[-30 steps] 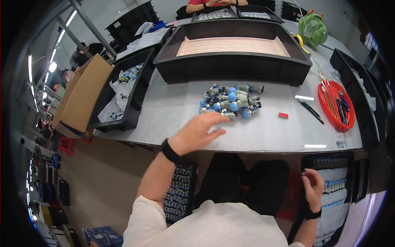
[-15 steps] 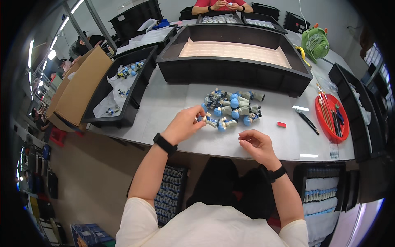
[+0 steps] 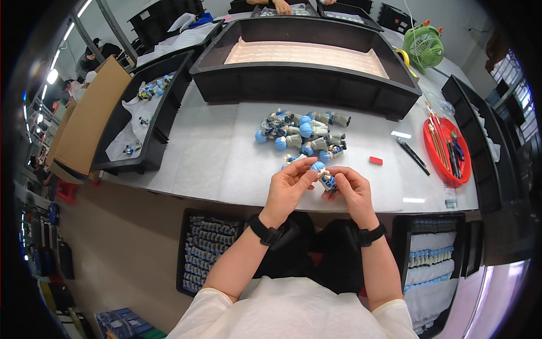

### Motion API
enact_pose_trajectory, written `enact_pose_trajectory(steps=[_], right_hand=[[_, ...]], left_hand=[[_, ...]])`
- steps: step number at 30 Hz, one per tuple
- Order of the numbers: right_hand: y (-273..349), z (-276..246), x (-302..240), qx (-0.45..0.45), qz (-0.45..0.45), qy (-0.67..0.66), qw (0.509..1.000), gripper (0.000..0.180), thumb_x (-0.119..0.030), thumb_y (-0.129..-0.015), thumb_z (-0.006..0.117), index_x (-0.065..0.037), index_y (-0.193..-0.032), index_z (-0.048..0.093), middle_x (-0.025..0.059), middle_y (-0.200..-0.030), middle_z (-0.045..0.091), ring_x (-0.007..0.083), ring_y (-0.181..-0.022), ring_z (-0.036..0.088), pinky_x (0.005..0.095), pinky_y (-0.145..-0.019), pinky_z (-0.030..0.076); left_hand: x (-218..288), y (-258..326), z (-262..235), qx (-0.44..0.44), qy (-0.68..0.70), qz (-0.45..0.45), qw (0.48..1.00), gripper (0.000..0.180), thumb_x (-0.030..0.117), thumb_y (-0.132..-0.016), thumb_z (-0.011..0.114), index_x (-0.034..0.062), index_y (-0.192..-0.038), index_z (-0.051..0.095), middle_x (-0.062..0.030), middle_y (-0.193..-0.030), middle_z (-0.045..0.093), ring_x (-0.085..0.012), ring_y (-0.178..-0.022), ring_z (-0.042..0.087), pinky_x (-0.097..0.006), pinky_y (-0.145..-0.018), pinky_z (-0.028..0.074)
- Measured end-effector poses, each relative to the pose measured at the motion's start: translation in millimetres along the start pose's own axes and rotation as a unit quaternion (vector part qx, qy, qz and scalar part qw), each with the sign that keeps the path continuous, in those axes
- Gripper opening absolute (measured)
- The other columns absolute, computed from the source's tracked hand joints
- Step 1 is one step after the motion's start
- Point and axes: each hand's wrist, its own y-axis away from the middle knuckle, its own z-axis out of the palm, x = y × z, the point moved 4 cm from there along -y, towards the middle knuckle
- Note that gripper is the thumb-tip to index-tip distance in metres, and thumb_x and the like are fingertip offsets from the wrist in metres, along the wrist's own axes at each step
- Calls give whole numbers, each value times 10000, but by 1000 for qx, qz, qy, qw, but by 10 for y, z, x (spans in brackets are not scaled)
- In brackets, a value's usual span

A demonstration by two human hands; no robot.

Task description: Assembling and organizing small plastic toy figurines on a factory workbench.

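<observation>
Between my two hands, above the table's near edge, is a small figurine (image 3: 326, 178) with a blue cap-like head and a blue and white body. The fingers of my left hand (image 3: 288, 189) pinch it near the head. On its other side, the fingers of my right hand (image 3: 354, 191) close on the lower body. Just beyond lies a loose group of similar figurines (image 3: 307, 131) with blue heads and grey legs, mostly on their sides. One of them is partly hidden behind my left fingers.
A large black tray (image 3: 305, 85) with a pale liner stands behind the figurines. To the right are a red block (image 3: 376, 161), a black pen (image 3: 413, 156), a red basket (image 3: 464, 172) of brushes and a green fan (image 3: 423, 46). A black bin (image 3: 148, 127) holds more figurines at left.
My left hand has lifted a figurine off the table and brought it right and nearer to me. My right hand has closed on it too. The view has shifted slightly.
</observation>
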Motion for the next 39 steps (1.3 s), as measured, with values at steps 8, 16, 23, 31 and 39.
enact_pose_trajectory(steps=[8, 16, 23, 31, 39], right_hand=[[-5, -63, 21, 14, -64, -1, 998, 310, -2, -772, 622, 12, -1070, 538, 86, -1037, 546, 133, -927, 535, 236, -761, 470], [-9, -51, -41, 13, -76, -19, 997, 450, 115, -690, 625, 2, -1111, 512, 97, -1129, 510, 142, -989, 508, 241, -786, 463], [-20, -91, 5, 22, -66, -27, 997, 417, 110, -747, 518, 8, -1150, 479, 95, -1101, 527, 146, -937, 536, 242, -756, 457], [-13, -105, 54, 38, 8, -123, 992, 236, -58, -864, 495, 21, -1083, 532, 78, -928, 566, 129, -785, 566, 233, -716, 461], [124, -70, -23, 12, -18, 3, 1000, 287, -66, -813, 593, 22, -1081, 542, 61, -935, 582, 115, -823, 565, 234, -733, 463]], left_hand=[[-17, 42, -20, -4, 26, 51, 998, 293, 41, -837, 549, -1, -1125, 517, -94, -1084, 557, -111, -906, 542, -234, -754, 444], [-118, 23, -37, -29, 0, 60, 998, 169, 24, -855, 510, -1, -1022, 514, -100, -1062, 550, -135, -947, 547, -269, -813, 471], [-79, -9, -18, -23, 35, 5, 999, 167, 55, -887, 461, 4, -1043, 489, -76, -1015, 555, -123, -917, 557, -283, -803, 491], [-29, 51, -13, -28, 7, 58, 998, 210, 12, -852, 503, 0, -1061, 488, -126, -1083, 549, -161, -976, 544, -285, -828, 471], [-58, 119, 23, -81, -5, 76, 994, 220, -84, -784, 535, -9, -990, 555, -131, -1071, 559, -187, -979, 547, -302, -868, 440]])
